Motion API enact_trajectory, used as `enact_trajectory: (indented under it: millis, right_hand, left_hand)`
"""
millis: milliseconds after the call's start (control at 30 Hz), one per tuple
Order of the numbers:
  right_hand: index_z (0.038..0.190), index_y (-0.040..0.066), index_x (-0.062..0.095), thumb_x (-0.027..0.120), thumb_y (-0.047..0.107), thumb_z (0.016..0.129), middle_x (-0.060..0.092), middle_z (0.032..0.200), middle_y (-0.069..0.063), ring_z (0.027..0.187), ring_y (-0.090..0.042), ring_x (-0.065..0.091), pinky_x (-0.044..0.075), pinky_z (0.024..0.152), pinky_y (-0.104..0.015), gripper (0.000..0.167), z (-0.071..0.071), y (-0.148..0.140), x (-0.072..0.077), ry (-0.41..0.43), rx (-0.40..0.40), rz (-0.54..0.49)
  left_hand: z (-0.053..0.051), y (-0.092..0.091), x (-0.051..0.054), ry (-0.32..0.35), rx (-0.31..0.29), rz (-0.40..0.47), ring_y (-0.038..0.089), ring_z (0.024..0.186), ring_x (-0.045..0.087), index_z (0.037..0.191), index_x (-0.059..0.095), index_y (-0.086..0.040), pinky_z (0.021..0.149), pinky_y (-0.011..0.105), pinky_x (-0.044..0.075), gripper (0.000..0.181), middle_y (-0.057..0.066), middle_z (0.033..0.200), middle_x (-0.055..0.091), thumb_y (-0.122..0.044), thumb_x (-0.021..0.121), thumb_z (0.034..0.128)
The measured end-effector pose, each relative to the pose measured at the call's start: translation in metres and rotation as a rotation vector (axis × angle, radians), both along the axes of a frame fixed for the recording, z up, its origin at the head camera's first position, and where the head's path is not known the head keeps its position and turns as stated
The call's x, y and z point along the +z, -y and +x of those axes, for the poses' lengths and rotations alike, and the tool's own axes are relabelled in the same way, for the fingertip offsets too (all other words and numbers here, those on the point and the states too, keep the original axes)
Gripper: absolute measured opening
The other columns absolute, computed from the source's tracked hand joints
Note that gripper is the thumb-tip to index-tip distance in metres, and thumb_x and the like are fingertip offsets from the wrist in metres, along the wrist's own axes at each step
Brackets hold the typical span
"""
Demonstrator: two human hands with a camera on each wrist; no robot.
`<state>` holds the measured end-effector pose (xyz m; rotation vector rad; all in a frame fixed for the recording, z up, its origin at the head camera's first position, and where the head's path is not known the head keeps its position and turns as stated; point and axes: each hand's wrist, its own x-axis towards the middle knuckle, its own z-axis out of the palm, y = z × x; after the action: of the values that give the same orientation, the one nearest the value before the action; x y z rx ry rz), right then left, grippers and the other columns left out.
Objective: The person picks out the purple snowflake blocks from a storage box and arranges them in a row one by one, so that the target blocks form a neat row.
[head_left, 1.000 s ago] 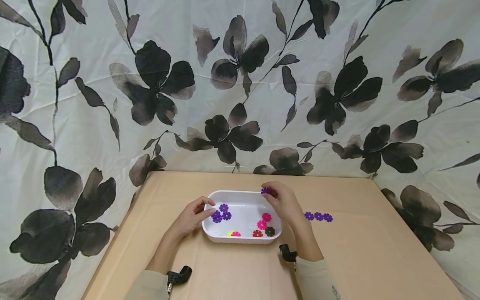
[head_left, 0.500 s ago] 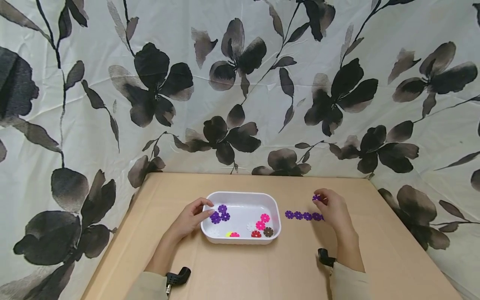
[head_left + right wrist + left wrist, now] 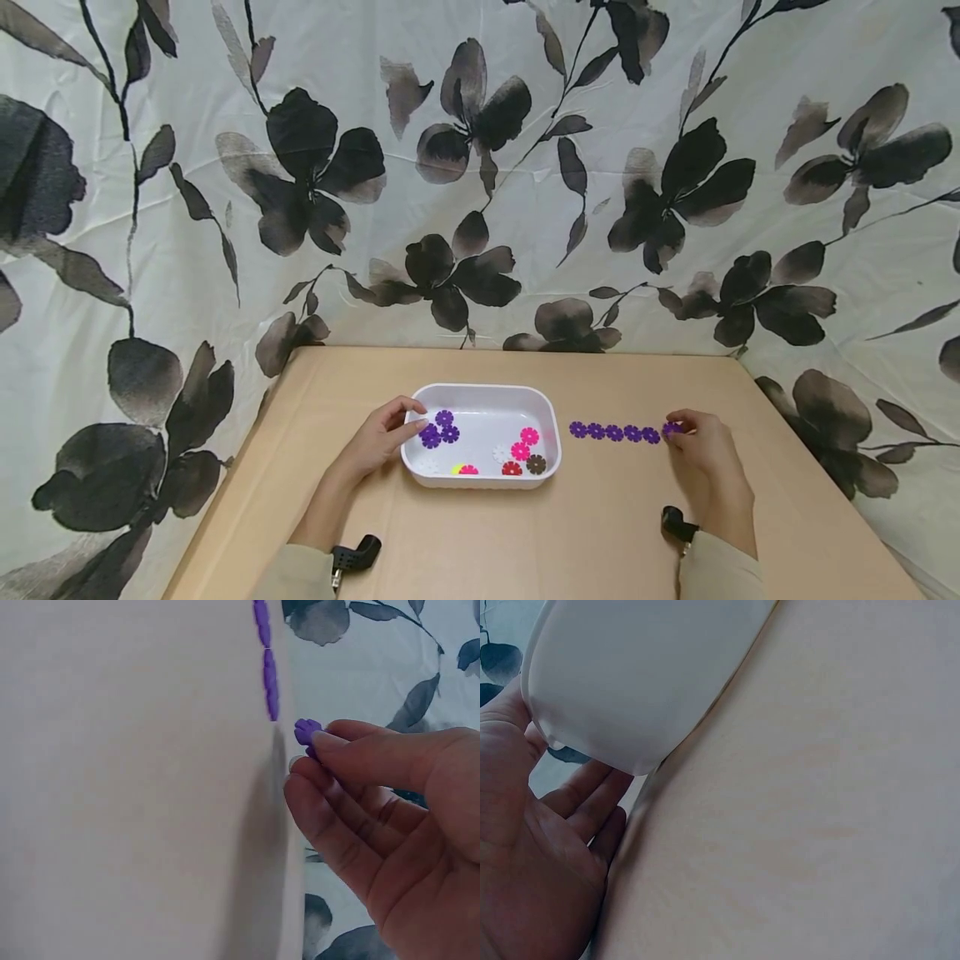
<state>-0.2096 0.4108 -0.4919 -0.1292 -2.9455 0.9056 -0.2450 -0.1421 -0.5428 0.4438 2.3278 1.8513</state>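
A white tray (image 3: 480, 478) stands on the table, and my left hand (image 3: 382, 437) grips its left end, thumb at the rim and the other fingers against the outer wall, as the left wrist view shows. Between thumb and fingertips my right hand (image 3: 705, 446) pinches a purple flower-shaped piece (image 3: 307, 732). That piece is just off the right end of a straight row of purple flower-shaped pieces (image 3: 614, 432) lying on the table. Inside the tray, several more purple flower pieces (image 3: 440, 429) sit at the left, near my left thumb.
At the tray's right lie pink flower pieces (image 3: 529, 436), a red one (image 3: 512, 469), a brown one (image 3: 536, 464) and a pale one. A yellow-and-pink pair (image 3: 465, 470) is by the front wall. The light brown table (image 3: 525, 542) meets a floral cloth (image 3: 480, 208) at the back.
My right hand has carried a purple flower piece rightward from above the tray, then lowered it near the row's right end. My left hand stays on the tray.
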Motion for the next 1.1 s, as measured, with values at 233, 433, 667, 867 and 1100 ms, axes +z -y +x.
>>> enact_trajectory:
  millis: [233, 433, 667, 867, 1100]
  right_hand:
    - [0.126, -0.005, 0.065, 0.066, 0.000, 0.096, 0.067, 0.108, -0.026, 0.093, -0.035, 0.060, 0.053, 0.073, -0.038, 0.031, -0.004, 0.000, -0.006, 0.061, -0.017, 0.019]
    - [0.129, -0.005, 0.064, 0.066, 0.001, 0.098, 0.066, 0.116, -0.029, 0.099, -0.038, 0.061, 0.054, 0.087, -0.051, 0.032, -0.004, 0.005, -0.005, 0.084, -0.037, 0.017]
    - [0.130, -0.007, 0.063, 0.063, 0.005, 0.100, 0.065, 0.119, -0.031, 0.102, -0.040, 0.062, 0.054, 0.088, -0.053, 0.032, -0.004, 0.008, -0.003, 0.082, -0.035, 0.026]
    - [0.135, -0.003, 0.061, 0.058, 0.014, 0.104, 0.058, 0.132, -0.035, 0.117, -0.051, 0.056, 0.046, 0.098, -0.066, 0.036, -0.005, 0.012, 0.002, 0.117, -0.069, 0.046]
    - [0.140, -0.003, 0.058, 0.062, 0.022, 0.104, 0.046, 0.143, -0.033, 0.114, -0.049, 0.060, 0.053, 0.093, -0.061, 0.043, -0.012, 0.036, 0.008, -0.051, 0.001, 0.043]
  left_hand:
    - [-0.001, 0.000, 0.000, 0.005, 0.005, 0.005, 0.026, 0.125, 0.051, 0.125, 0.064, -0.012, 0.118, 0.048, 0.036, 0.030, 0.007, 0.131, 0.061, -0.028, 0.072, 0.0998]
    - [-0.002, 0.001, -0.001, -0.006, 0.007, -0.013, 0.025, 0.118, 0.052, 0.124, 0.064, -0.013, 0.104, 0.032, 0.042, 0.028, 0.009, 0.130, 0.062, -0.027, 0.071, 0.1005]
    - [-0.001, 0.001, -0.001, -0.016, -0.005, -0.010, 0.028, 0.121, 0.051, 0.125, 0.064, -0.011, 0.108, 0.040, 0.040, 0.030, 0.010, 0.132, 0.061, -0.028, 0.070, 0.1007]
    - [-0.001, 0.000, -0.002, -0.016, -0.001, -0.008, 0.028, 0.120, 0.051, 0.123, 0.064, -0.011, 0.108, 0.042, 0.039, 0.028, 0.010, 0.130, 0.062, -0.027, 0.070, 0.1008]
    - [-0.001, 0.001, -0.002, -0.024, 0.000, -0.020, 0.028, 0.119, 0.050, 0.124, 0.063, -0.009, 0.107, 0.042, 0.039, 0.031, 0.012, 0.130, 0.063, -0.027, 0.070, 0.1008]
